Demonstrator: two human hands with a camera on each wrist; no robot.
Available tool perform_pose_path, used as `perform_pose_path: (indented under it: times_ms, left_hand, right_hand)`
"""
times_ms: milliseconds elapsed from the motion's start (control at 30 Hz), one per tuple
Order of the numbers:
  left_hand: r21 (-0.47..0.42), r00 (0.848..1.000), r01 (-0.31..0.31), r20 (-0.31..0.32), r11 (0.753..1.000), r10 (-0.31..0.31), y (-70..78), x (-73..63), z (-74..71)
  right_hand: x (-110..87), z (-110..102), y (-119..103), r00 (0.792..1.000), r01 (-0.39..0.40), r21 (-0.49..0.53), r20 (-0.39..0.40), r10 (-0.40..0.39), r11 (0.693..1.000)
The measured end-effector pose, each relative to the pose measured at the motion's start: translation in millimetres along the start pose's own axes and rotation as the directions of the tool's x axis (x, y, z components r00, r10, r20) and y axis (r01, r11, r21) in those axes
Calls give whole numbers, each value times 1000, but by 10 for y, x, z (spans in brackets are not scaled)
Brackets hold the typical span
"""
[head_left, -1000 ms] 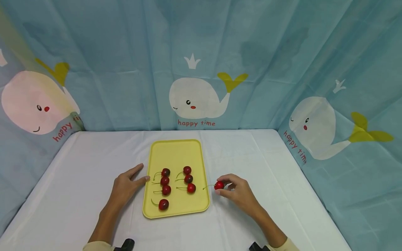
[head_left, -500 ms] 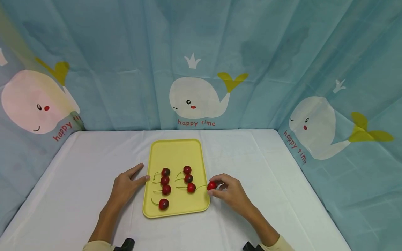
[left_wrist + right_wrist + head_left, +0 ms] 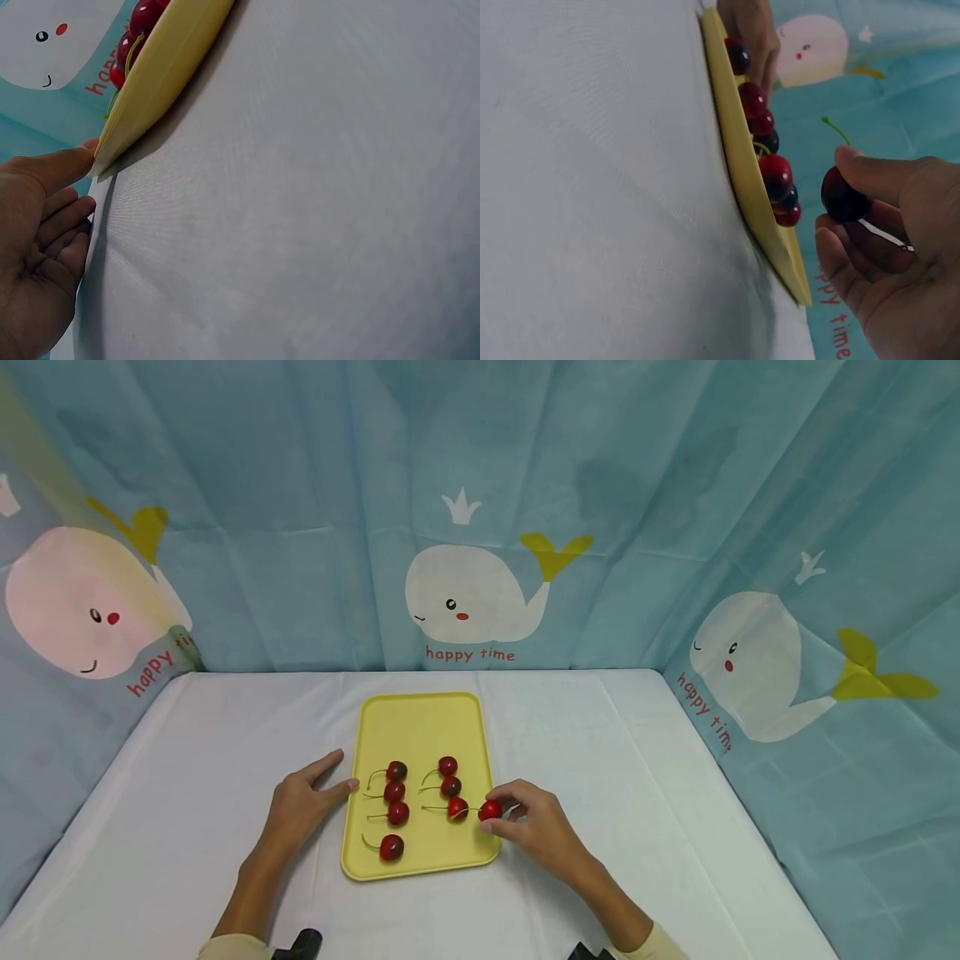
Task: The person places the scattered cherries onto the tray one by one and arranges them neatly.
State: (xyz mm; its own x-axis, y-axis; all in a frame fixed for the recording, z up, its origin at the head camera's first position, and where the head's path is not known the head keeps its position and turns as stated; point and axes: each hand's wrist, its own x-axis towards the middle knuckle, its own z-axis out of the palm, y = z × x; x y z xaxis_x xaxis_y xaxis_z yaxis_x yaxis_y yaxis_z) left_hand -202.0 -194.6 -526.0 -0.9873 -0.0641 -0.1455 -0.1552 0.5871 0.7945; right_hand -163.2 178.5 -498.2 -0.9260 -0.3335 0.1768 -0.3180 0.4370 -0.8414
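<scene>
A yellow tray (image 3: 420, 727) lies on the white cloth, with two columns of dark red cherries on it. The left column holds several cherries, the nearest one (image 3: 391, 847) set a little apart; the right column has three. My right hand (image 3: 536, 827) pinches a cherry (image 3: 491, 810) between thumb and fingertips over the tray's right side, its green stem pointing left across the nearest cherry (image 3: 457, 809) of the right column. In the right wrist view the held cherry (image 3: 841, 196) hangs above the tray. My left hand (image 3: 300, 797) touches the tray's left rim with its thumb, fingers extended.
White cloth (image 3: 637, 760) covers the table around the tray. Blue curtains (image 3: 315, 593) printed with whales rise behind and along both sides. Dark wrist devices (image 3: 303, 943) show at both sleeve cuffs.
My right hand has carried the pinched cherry leftward, from beside the tray's right edge to above the tray's right side. The left hand stays at the left rim.
</scene>
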Motion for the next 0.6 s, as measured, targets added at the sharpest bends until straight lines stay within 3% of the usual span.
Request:
perform_pose_path:
  times_ms: [600]
  left_hand:
    - [14,1000,-6,-2,1000,6,7,-5,-9]
  right_hand:
    - [-8,225,-97,1000,4,-11,10,-4,1000]
